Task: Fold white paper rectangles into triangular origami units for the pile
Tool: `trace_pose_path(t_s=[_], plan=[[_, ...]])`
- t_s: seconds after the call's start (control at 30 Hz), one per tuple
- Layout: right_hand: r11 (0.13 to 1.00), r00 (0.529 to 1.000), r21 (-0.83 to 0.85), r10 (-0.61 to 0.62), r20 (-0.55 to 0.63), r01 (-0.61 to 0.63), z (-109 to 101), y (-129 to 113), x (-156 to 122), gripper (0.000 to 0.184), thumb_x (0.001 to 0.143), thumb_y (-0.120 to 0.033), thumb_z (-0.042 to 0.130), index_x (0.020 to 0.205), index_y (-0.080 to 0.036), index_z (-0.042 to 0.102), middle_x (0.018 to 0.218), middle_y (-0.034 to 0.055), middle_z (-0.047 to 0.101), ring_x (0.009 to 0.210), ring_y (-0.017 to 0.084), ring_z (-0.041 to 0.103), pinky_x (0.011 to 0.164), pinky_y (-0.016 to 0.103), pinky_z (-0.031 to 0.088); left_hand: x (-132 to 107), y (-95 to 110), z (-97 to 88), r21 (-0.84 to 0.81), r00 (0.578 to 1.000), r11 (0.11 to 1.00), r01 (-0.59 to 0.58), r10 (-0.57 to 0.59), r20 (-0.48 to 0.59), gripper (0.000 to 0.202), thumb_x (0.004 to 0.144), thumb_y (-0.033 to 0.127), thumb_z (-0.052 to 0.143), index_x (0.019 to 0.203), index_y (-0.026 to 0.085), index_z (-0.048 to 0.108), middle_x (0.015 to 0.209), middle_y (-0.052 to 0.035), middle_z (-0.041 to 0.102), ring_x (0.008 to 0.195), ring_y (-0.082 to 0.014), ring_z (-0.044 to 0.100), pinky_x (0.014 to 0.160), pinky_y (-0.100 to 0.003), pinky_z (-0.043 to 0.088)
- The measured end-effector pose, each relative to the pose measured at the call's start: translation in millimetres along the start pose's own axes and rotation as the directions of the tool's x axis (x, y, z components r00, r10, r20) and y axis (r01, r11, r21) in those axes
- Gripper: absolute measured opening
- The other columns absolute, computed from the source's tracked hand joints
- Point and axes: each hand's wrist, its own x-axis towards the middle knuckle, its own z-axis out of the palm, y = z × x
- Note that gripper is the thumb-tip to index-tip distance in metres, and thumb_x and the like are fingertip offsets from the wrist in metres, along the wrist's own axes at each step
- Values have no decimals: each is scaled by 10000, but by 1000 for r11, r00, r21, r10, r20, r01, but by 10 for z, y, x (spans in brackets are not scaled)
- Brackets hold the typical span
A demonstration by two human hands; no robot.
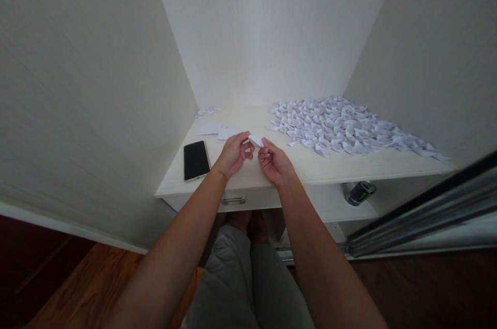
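My left hand (234, 154) and my right hand (274, 163) meet over the front of a white shelf (272, 176). Both pinch a small folded piece of white paper (255, 141) between their fingertips. A large heap of similar folded paper pieces (341, 127) spreads over the shelf to the right of my hands. A few flat white paper slips (217, 130) lie just beyond my left hand. More folded bits (206, 111) sit at the back left corner.
A black phone (195, 160) lies face up on the shelf left of my left hand. A dark drink can (360, 192) lies on a lower shelf at the right. A drawer handle (233, 201) is under the shelf edge. White walls enclose three sides; a sliding door rail (427, 210) runs at the right.
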Motion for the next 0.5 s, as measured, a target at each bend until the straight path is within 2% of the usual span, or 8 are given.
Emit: trace_pose_path(t_s=[0.13, 0.27, 0.33, 0.5], plan=[[996, 999, -78, -41, -27, 39, -98, -123, 43, 211, 745, -51, 814, 745, -165, 636, 648, -53, 649, 472, 13, 542, 415, 52, 451, 7, -52, 4, 63, 1000, 998, 16, -17, 11, 222, 768, 287, 773, 804, 147, 605, 705, 7, 630, 563, -112, 612, 442, -198, 444], [989, 998, -137, -56, -37, 51, -165, -226, 24, 209, 709, -46, 831, 720, -163, 658, 609, -54, 638, 469, 24, 541, 414, 67, 462, 14, -76, 0, 73, 995, 996, 50, -56, 85, 271, 736, 291, 817, 800, 140, 601, 712, -5, 632, 607, -148, 655, 462, -223, 495], [988, 997, -147, -64, -35, 58, -175, -240, 4, 204, 709, -56, 836, 716, -163, 662, 613, -57, 636, 471, 20, 544, 421, 63, 463, 15, -78, -2, 70, 990, 995, 67, -75, 118, 288, 733, 309, 824, 811, 133, 609, 713, -16, 644, 614, -163, 663, 457, -238, 508], [986, 996, -147, -80, -30, 74, -175, -211, -8, 187, 719, -75, 848, 739, -151, 678, 633, -48, 657, 482, 18, 559, 441, 60, 467, 11, -73, -2, 42, 988, 995, 95, -99, 120, 301, 768, 339, 822, 848, 123, 629, 725, -26, 674, 621, -154, 671, 502, -242, 533]])
